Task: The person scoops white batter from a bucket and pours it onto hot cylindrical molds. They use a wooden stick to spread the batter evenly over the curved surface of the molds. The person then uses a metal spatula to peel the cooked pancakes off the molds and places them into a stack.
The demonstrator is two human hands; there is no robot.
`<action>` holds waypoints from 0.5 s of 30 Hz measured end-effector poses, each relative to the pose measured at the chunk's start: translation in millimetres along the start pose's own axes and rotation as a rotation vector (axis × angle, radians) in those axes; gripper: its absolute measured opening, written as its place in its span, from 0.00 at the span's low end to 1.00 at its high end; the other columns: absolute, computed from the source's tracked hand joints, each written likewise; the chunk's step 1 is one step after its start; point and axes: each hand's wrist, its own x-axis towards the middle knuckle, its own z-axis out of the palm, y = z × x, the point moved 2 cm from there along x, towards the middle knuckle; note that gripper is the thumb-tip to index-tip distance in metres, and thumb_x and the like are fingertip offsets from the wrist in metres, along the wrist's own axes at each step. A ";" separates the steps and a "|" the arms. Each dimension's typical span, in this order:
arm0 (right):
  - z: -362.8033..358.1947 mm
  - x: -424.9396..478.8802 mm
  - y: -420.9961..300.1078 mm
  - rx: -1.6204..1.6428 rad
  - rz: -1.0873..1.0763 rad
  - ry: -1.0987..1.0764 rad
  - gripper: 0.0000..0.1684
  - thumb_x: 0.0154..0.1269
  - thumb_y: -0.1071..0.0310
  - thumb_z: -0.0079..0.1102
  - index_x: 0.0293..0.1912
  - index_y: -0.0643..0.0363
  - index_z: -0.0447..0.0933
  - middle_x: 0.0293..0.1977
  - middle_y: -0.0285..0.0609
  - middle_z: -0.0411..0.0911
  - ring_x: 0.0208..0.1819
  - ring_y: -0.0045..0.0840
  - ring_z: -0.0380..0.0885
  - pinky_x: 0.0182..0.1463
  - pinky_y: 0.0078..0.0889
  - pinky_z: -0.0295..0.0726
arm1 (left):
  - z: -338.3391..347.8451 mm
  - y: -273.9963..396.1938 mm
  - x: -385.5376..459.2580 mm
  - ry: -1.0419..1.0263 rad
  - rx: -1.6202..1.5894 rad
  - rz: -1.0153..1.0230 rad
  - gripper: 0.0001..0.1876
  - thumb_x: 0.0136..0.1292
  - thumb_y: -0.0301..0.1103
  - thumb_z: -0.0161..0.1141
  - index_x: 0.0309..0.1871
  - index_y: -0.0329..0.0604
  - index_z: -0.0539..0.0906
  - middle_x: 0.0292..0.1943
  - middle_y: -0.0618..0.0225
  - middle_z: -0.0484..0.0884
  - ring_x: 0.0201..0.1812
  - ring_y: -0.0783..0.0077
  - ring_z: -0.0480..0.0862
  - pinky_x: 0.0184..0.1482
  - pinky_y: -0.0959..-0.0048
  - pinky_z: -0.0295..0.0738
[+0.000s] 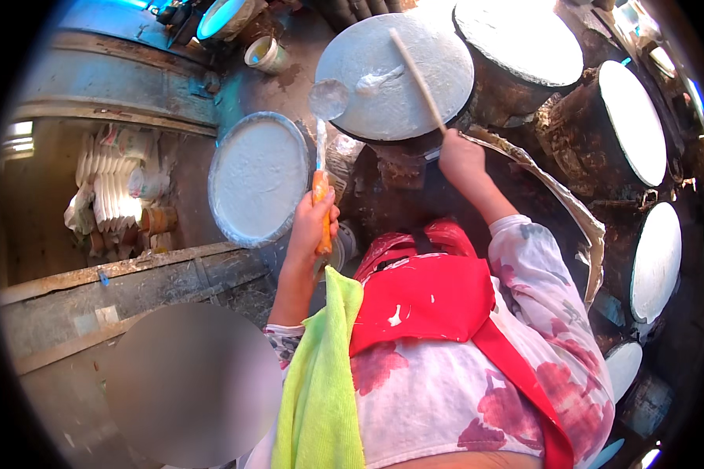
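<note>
My left hand [310,228] is closed around the orange handle of a ladle [322,196]. The ladle's round bowl [328,98] is up near the left rim of a wide round pan [352,55] whose surface is coated white. My right hand [462,157] grips a thin wooden stick [418,79] that reaches over the same pan. A small white lump [380,81] lies on the pan's surface, left of the stick. Left of my left hand is a round tub [258,179] filled with a whitish, thick-looking liquid.
Several round white-topped vessels [632,123] stand in an arc on the right. A torn, curved rim [554,182] runs beside my right arm. A small bucket [267,55] is at the upper left. Wooden-edged ledges [117,272] and stacked white items [114,182] lie on the left.
</note>
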 end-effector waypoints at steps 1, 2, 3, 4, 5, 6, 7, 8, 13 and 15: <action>0.1 -6.4 -12.9 -0.009 -0.006 -0.058 0.07 0.62 0.69 0.47 0.36 0.62 0.71 0.25 0.52 0.80 0.29 0.43 0.83 0.34 0.43 0.81 | -0.3 -0.2 2.1 -0.005 0.005 -0.003 0.16 0.67 0.40 0.53 0.51 0.39 0.69 0.22 0.71 0.69 0.14 0.82 0.68 0.16 0.83 0.63; 10.5 -8.1 -21.0 -0.005 -0.070 -0.078 0.07 0.61 0.69 0.47 0.36 0.62 0.71 0.25 0.52 0.80 0.30 0.43 0.83 0.34 0.43 0.81 | -0.6 -0.7 4.0 -0.010 0.010 -0.006 0.15 0.67 0.40 0.53 0.50 0.39 0.69 0.22 0.71 0.69 0.14 0.82 0.68 0.16 0.83 0.63; 10.9 -12.0 -31.3 -0.015 -0.165 -0.096 0.07 0.62 0.69 0.46 0.36 0.62 0.71 0.25 0.53 0.80 0.30 0.42 0.83 0.34 0.43 0.81 | -2.3 -0.4 4.4 -0.014 0.012 -0.009 0.15 0.67 0.40 0.53 0.50 0.39 0.69 0.22 0.71 0.70 0.14 0.82 0.68 0.16 0.83 0.63; 7.0 -14.9 -33.9 -0.024 -0.175 -0.111 0.07 0.62 0.69 0.46 0.35 0.62 0.71 0.25 0.53 0.80 0.30 0.43 0.83 0.33 0.43 0.81 | -3.9 -0.3 4.9 -0.019 0.014 -0.013 0.15 0.67 0.40 0.53 0.50 0.40 0.69 0.22 0.71 0.70 0.15 0.82 0.68 0.16 0.83 0.63; 1.3 -16.4 -36.0 -0.033 -0.183 -0.126 0.07 0.62 0.69 0.46 0.35 0.62 0.71 0.25 0.53 0.80 0.30 0.43 0.82 0.33 0.43 0.81 | -5.6 0.0 5.4 -0.025 0.016 -0.016 0.15 0.67 0.39 0.54 0.50 0.40 0.69 0.22 0.71 0.70 0.15 0.82 0.68 0.16 0.82 0.63; -4.7 -15.6 -29.3 -0.019 -0.100 -0.085 0.07 0.62 0.69 0.46 0.35 0.62 0.71 0.25 0.53 0.80 0.29 0.43 0.82 0.33 0.43 0.80 | -7.2 0.5 5.3 -0.023 0.023 -0.012 0.15 0.67 0.39 0.54 0.50 0.40 0.69 0.22 0.71 0.70 0.15 0.82 0.68 0.16 0.82 0.63; -9.7 -13.8 -16.2 -0.007 -0.018 -0.046 0.08 0.62 0.69 0.45 0.35 0.62 0.71 0.25 0.53 0.80 0.29 0.43 0.82 0.32 0.43 0.80 | -8.5 2.9 3.5 -0.019 0.028 -0.009 0.15 0.67 0.39 0.54 0.50 0.40 0.69 0.22 0.71 0.70 0.15 0.82 0.69 0.16 0.82 0.63; -7.8 -10.9 1.7 0.050 0.010 0.032 0.08 0.62 0.69 0.46 0.36 0.63 0.71 0.25 0.53 0.80 0.29 0.44 0.82 0.32 0.44 0.80 | -10.2 4.5 2.2 -0.015 0.033 -0.005 0.15 0.67 0.39 0.54 0.50 0.40 0.69 0.22 0.71 0.70 0.15 0.82 0.69 0.16 0.82 0.64; 4.0 -47.7 -7.2 -0.017 -0.140 -0.064 0.06 0.59 0.71 0.45 0.33 0.64 0.69 0.23 0.54 0.79 0.27 0.43 0.81 0.30 0.45 0.79 | -16.0 7.2 10.5 -0.049 0.049 -0.005 0.12 0.66 0.40 0.55 0.43 0.42 0.70 0.22 0.71 0.71 0.15 0.82 0.69 0.16 0.82 0.64; 4.1 -64.8 -18.8 -0.006 -0.238 -0.129 0.06 0.59 0.71 0.45 0.33 0.64 0.69 0.23 0.55 0.79 0.27 0.44 0.81 0.30 0.45 0.78 | -16.6 8.1 12.1 -0.057 0.055 -0.005 0.11 0.65 0.40 0.55 0.40 0.43 0.70 0.21 0.72 0.71 0.15 0.82 0.70 0.16 0.83 0.64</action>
